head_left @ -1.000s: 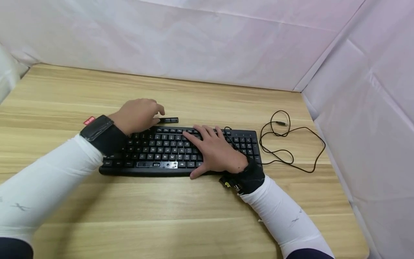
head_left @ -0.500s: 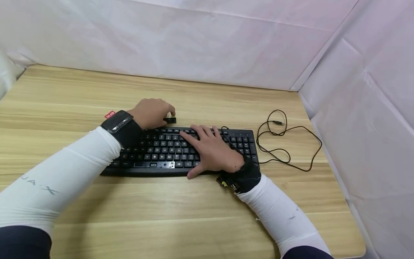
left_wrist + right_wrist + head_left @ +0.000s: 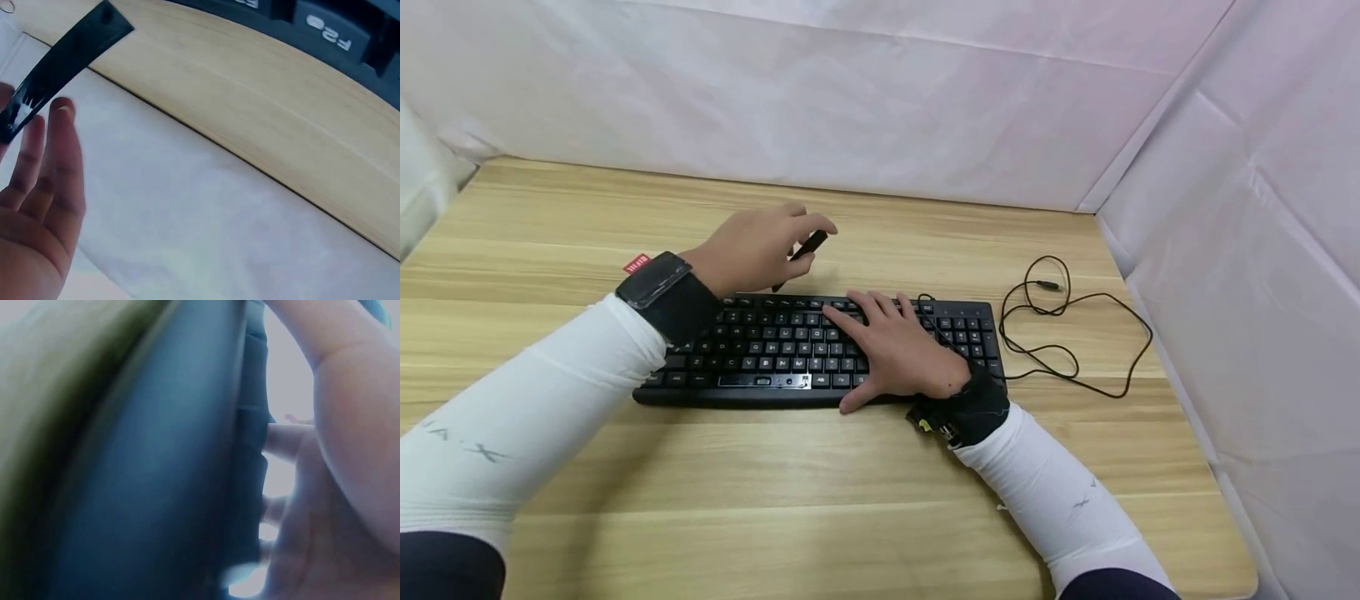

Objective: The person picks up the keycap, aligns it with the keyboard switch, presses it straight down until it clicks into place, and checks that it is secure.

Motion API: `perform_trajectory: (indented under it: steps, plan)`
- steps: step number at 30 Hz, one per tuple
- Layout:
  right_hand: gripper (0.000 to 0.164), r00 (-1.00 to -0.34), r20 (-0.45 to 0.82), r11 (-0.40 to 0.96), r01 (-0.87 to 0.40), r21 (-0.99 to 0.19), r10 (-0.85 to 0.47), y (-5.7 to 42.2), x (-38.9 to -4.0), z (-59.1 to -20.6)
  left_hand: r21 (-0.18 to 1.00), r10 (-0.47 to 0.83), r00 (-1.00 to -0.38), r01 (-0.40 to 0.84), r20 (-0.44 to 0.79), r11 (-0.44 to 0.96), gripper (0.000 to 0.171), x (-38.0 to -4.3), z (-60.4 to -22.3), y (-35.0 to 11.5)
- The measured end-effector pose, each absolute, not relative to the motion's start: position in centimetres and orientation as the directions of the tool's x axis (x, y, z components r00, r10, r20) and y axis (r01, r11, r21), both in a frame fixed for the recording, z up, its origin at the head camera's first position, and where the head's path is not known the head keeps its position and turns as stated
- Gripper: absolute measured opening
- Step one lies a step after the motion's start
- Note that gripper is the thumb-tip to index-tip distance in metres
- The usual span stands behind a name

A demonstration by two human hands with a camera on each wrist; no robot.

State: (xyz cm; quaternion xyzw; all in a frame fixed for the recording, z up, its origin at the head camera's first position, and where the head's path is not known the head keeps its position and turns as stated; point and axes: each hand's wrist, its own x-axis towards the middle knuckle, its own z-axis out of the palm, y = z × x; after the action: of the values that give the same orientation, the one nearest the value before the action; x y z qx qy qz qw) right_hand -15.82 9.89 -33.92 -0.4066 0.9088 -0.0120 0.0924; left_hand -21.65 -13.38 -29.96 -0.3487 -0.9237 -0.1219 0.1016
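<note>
A black keyboard (image 3: 786, 333) lies on the wooden table. Its bottom row shows a long open slot (image 3: 790, 381) with the key's mount exposed. Just beyond the back edge, my left hand (image 3: 748, 246) pinches a black spacebar keycap (image 3: 810, 243) between thumb and fingers, raised and tilted. The left wrist view shows this keycap (image 3: 65, 62) as a long, slightly curved glossy strip. My right hand (image 3: 898, 354) rests spread across the keyboard's right part, thumb at the front edge. Close up in the right wrist view, the blurred keyboard side (image 3: 156, 450) runs alongside the hand (image 3: 350, 462).
A thin black cable (image 3: 1112, 296) loops on the table right of the keyboard, its plug (image 3: 1048, 285) lying inside a loop. A white sheet (image 3: 850, 100) hangs behind the table, and another (image 3: 1262, 292) stands along the right side.
My left hand has picked the spacebar keycap up off the table behind the keyboard, raising and tilting it. The right hand stays on the keyboard.
</note>
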Motion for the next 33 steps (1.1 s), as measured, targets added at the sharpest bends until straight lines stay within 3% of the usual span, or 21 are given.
perform_trajectory:
  steps: [4, 8, 21, 26, 33]
  plan:
    - [0.123, -0.645, -0.143, 0.660, -0.745, -0.099, -0.750, 9.9, -16.0, -34.0, 0.184, 0.606, -0.719, 0.683, 0.341, 0.707, 0.037, -21.1, -29.2, -13.6]
    - [0.123, -0.646, -0.142, 0.660, -0.745, -0.098, -0.750, 9.9, -16.1, -34.0, 0.240, 0.569, -0.744, 0.659, 0.352, 0.713, 0.036, -20.7, -28.8, -13.9]
    - [0.123, -0.646, -0.147, 0.661, -0.742, -0.107, -0.749, 10.1, -16.2, -33.9, 0.452, 0.456, -0.866, 0.498, 0.206, 0.741, 0.021, -18.1, -28.7, -16.3]
    - [0.124, -0.647, -0.147, 0.662, -0.742, -0.102, -0.748, 10.1, -16.1, -33.8, 0.435, 0.452, -0.877, 0.475, 0.162, 0.765, 0.017, -16.9, -29.4, -17.7]
    - [0.124, -0.646, -0.145, 0.660, -0.744, -0.100, -0.750, 10.4, -16.1, -33.7, 0.344, 0.478, -0.874, 0.478, 0.091, 0.808, 0.024, -15.4, -30.5, -18.8]
